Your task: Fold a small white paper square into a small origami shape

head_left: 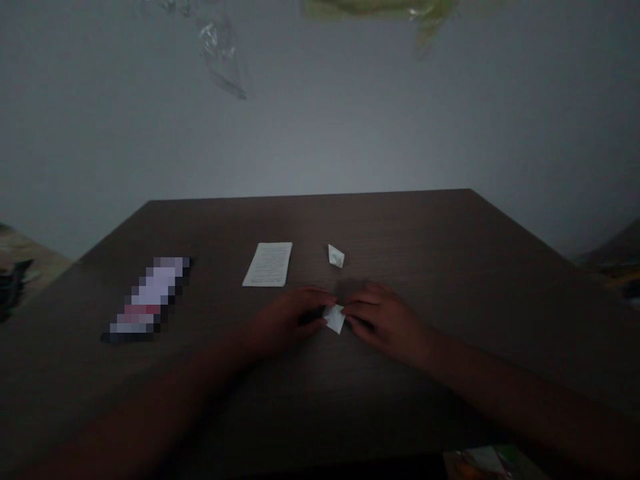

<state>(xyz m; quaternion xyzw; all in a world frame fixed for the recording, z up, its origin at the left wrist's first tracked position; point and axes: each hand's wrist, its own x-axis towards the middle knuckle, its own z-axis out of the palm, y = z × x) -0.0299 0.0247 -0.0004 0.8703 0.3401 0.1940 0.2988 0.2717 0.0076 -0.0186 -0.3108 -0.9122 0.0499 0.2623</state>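
Observation:
A small folded piece of white paper lies low over the table between my two hands. My left hand pinches its left edge, thumb below and fingers above. From the other side, my right hand grips the right edge with closed fingertips. Just beyond the hands rests a second small folded paper, touched by neither hand. To its left lies a flat stack of printed paper sheets, with lines of text on top.
A phone with a blurred-out screen lies at the left on the dark wooden table. Behind the table's far edge stands a pale wall with clear and yellowish tape on it. A colourful item shows at the bottom edge.

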